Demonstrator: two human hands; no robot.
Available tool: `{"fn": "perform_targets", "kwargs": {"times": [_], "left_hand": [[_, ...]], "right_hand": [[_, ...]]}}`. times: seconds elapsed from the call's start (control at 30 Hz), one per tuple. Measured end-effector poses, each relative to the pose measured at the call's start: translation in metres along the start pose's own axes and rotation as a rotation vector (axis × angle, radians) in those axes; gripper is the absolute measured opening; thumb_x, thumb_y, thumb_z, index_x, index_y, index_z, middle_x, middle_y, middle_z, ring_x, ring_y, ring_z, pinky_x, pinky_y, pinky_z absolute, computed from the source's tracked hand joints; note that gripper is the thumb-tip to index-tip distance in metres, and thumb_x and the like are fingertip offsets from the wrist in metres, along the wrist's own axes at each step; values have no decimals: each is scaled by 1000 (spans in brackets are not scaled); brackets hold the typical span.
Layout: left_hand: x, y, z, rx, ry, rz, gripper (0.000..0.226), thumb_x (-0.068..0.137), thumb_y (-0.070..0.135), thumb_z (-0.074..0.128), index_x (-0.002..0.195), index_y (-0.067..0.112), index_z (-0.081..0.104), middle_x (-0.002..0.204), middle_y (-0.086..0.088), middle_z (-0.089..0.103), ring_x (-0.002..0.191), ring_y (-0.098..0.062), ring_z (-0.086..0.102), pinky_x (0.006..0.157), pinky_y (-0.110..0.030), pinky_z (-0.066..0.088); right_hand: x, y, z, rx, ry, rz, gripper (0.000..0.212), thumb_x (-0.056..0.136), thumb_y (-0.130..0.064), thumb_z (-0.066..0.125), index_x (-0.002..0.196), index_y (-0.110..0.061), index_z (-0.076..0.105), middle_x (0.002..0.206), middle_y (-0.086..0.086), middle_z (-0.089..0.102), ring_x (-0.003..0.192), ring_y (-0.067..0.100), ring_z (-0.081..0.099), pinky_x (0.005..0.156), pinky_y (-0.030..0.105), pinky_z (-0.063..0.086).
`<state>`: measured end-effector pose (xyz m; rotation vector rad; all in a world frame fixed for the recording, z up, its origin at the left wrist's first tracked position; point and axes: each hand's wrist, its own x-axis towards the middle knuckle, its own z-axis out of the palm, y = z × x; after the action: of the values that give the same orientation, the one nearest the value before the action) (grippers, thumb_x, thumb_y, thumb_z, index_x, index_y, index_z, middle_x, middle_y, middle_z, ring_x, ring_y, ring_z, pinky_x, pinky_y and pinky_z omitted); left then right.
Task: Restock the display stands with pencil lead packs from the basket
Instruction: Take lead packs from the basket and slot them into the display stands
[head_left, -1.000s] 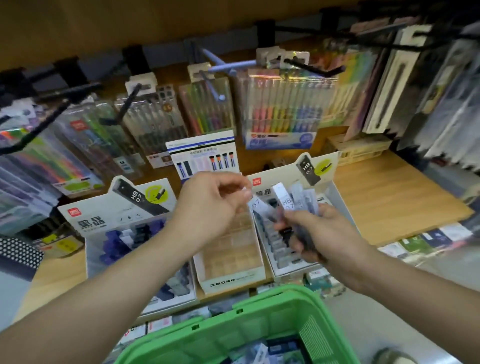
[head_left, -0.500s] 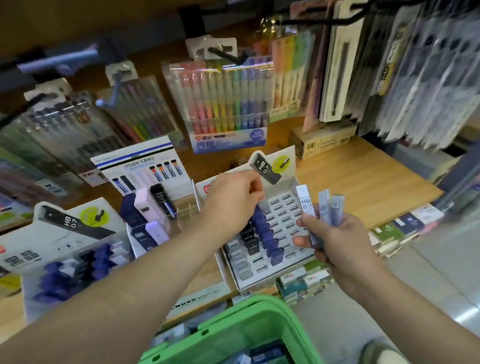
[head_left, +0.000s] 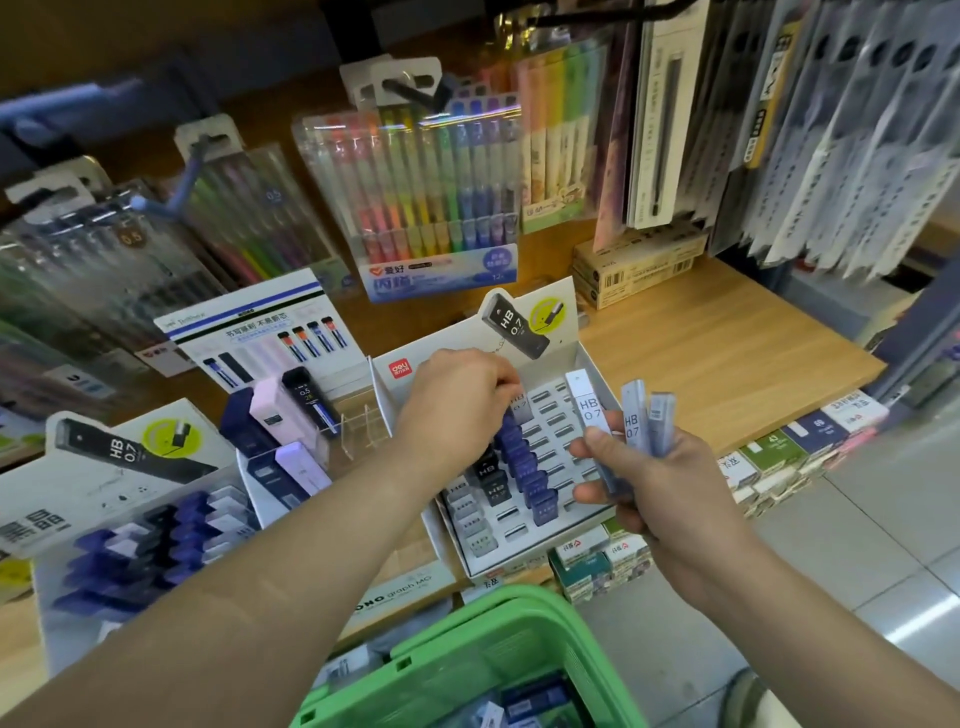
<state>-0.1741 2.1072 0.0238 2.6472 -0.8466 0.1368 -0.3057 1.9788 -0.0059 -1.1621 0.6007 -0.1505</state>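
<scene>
A white display stand with rows of slots sits on the wooden shelf, partly filled with blue, black and grey lead packs. My left hand reaches into its upper rows, fingers curled on a pale HB 0.7 pack at a slot. My right hand holds a fan of three pale blue lead packs upright, just right of the stand. The green basket hangs below, with more packs inside.
A second lead stand with blue packs stands at the left. A clear acrylic holder with larger lead cases sits between the stands. Pen packs hang on hooks behind. Small boxes line the shelf's front edge.
My view has shifted left to right, bringing the right stand to the centre. My left hand went from the fan of packs down into the stand's slots with one pack.
</scene>
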Motion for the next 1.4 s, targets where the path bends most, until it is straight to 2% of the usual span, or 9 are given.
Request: {"fn": "perform_targets", "kwargs": {"times": [0.13,0.27,0.4,0.57,0.7,0.97,1.03,1.23,1.4], "left_hand": [[-1,2,-2,103,-126,79,22,94,20,54,102,16,73,107,0,67,101,-22,59,89,-36,48],[-12,13,-10,-83,-53,27,25,96,17,51,111,17,70,116,4,66,108,-13,56,94,-22,40],[-36,30,-22,-734,-50,-249,21,94,24,59,113,29,68,100,7,70,88,-6,66,81,-29,56],[-69,31,-37,-918,27,-450,10,83,16,72,88,25,73,71,5,69,61,-9,65,69,-36,60],[-96,12,-59,-900,19,-487,16,79,9,75,93,16,70,65,0,70,51,-9,61,53,-18,51],[-150,-70,-150,-439,113,-428,26,87,6,67,82,31,71,72,3,71,62,-4,62,61,-11,48],[-166,-94,-171,-338,129,-438,27,89,6,65,87,32,69,78,3,71,72,-9,65,73,-22,53],[-209,-148,-187,41,157,-494,18,89,9,63,90,26,69,83,7,69,79,-12,65,64,-18,40],[-218,-172,-171,169,38,-485,20,94,17,58,110,19,71,115,1,69,106,-21,62,93,-33,49]], "right_hand": [[0,0,1,29,12,16,13,93,-11,63,105,-15,61,81,5,73,47,11,57,35,18,32],[-2,-1,1,50,-7,26,12,91,-6,64,100,-14,64,73,1,64,47,9,55,35,18,31],[-6,-6,1,17,-110,-36,13,86,-5,70,98,-10,67,66,-3,63,51,11,55,36,18,31],[-14,-13,6,-77,-189,-30,12,84,-12,73,93,-12,66,62,-1,59,44,10,46,36,19,29],[-22,-22,13,-240,-279,40,6,90,-13,67,94,-18,66,57,-1,51,45,10,39,38,20,28],[-44,-57,49,-290,-564,231,26,97,-4,54,117,-16,65,96,8,74,74,19,69,62,31,58],[-51,-63,63,-361,-652,250,24,96,-8,55,116,-19,64,103,8,75,86,26,74,65,33,60],[-72,-55,115,-728,-749,140,18,100,-28,53,115,-18,55,94,3,77,50,16,64,33,18,33],[-77,-32,144,-827,-712,70,16,101,-32,53,114,-22,54,77,4,74,37,11,48,34,16,27]]}}
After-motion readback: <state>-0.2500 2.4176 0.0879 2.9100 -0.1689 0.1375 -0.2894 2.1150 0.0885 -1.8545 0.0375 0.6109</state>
